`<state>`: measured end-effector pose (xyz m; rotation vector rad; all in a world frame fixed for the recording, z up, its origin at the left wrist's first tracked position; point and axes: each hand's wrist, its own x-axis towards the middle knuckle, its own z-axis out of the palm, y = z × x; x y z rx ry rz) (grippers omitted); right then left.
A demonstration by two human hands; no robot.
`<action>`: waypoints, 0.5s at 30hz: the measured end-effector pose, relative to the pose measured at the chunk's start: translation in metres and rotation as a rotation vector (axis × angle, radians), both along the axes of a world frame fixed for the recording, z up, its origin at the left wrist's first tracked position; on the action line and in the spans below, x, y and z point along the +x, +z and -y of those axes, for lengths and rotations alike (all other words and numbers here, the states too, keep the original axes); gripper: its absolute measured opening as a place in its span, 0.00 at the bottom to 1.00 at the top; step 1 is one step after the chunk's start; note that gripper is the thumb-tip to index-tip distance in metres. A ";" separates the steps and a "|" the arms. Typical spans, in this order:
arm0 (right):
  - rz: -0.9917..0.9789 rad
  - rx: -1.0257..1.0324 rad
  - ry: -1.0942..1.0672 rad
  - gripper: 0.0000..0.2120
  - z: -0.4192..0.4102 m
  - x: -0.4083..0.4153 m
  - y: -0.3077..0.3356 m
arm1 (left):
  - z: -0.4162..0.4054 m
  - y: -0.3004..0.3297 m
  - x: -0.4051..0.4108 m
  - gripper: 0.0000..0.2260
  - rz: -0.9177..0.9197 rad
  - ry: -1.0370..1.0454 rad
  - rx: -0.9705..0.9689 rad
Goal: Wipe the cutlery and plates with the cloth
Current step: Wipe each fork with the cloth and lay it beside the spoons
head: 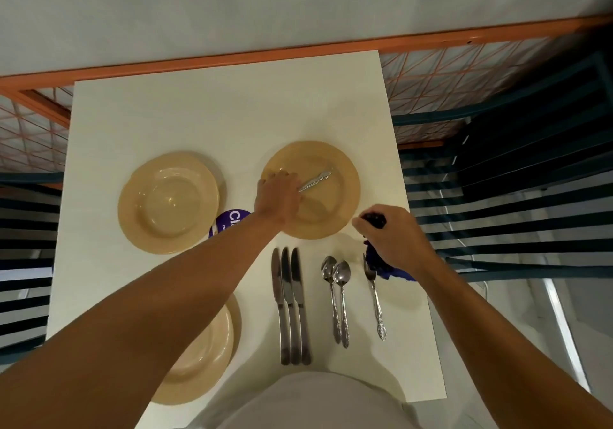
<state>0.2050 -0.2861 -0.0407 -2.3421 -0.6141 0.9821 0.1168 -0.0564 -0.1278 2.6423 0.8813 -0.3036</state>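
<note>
My left hand reaches over the far right tan plate and grips a silver piece of cutlery whose ornate handle points up and right; its head is hidden under the hand. My right hand is closed on a dark blue cloth beside that plate's right rim. A second tan plate lies at the left, a third near me under my left arm. Three knives, two spoons and a fork lie in a row.
A purple round label or lid peeks out between the two far plates. The white table ends close to my right hand; beyond it are dark slatted chairs and an orange frame with mesh.
</note>
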 end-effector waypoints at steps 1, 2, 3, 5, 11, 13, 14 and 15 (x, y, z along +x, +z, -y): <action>0.004 0.042 0.007 0.07 -0.009 0.004 -0.001 | -0.002 -0.002 0.001 0.05 -0.007 -0.012 -0.002; 0.010 0.076 0.017 0.07 -0.017 0.007 -0.002 | -0.004 -0.005 0.001 0.05 -0.008 -0.021 -0.002; 0.018 0.103 0.026 0.07 -0.025 0.010 -0.005 | -0.005 -0.006 0.000 0.05 -0.003 -0.028 -0.004; 0.039 0.130 0.046 0.05 -0.038 0.016 -0.012 | -0.006 -0.008 -0.001 0.07 0.030 -0.048 -0.027; 0.200 0.115 0.202 0.12 -0.067 0.025 -0.031 | -0.007 0.003 -0.010 0.07 0.163 -0.187 -0.107; 0.209 0.068 0.287 0.14 -0.072 0.026 -0.034 | -0.007 0.014 -0.013 0.07 0.217 -0.258 -0.107; 0.210 0.054 0.323 0.13 -0.073 0.025 -0.035 | -0.007 0.021 -0.016 0.07 0.237 -0.287 -0.101; 0.205 0.044 0.347 0.13 -0.073 0.022 -0.035 | -0.006 0.028 -0.019 0.08 0.253 -0.312 -0.090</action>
